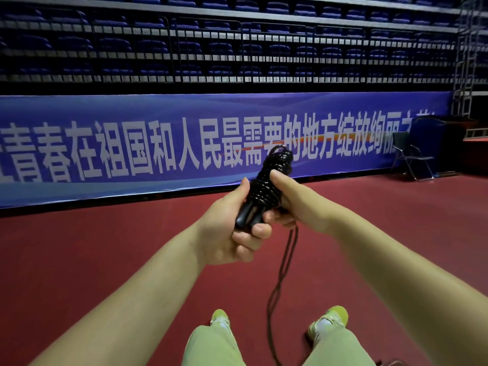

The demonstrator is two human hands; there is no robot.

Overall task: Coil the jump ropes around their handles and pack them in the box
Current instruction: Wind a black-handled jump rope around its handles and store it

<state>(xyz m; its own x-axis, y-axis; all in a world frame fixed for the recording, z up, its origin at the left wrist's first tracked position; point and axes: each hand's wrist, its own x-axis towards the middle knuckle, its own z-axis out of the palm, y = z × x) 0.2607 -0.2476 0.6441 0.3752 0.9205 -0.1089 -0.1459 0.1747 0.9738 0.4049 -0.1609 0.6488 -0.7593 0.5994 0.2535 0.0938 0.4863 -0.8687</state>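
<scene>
A black jump rope (266, 180) is held up in front of me, its cord wound in several turns around the two black handles. My left hand (229, 228) grips the lower ends of the handles. My right hand (295, 199) holds the coiled part from the right, thumb pressed on the turns. A loose loop of black cord (280, 283) hangs from under my right hand down between my legs. No box is in view.
I stand on a dark red sports floor (105, 254). A long blue banner (132, 149) runs along the base of dark stands. A folding chair (412, 157) stands at the far right. My green shoes (330, 320) show at the bottom.
</scene>
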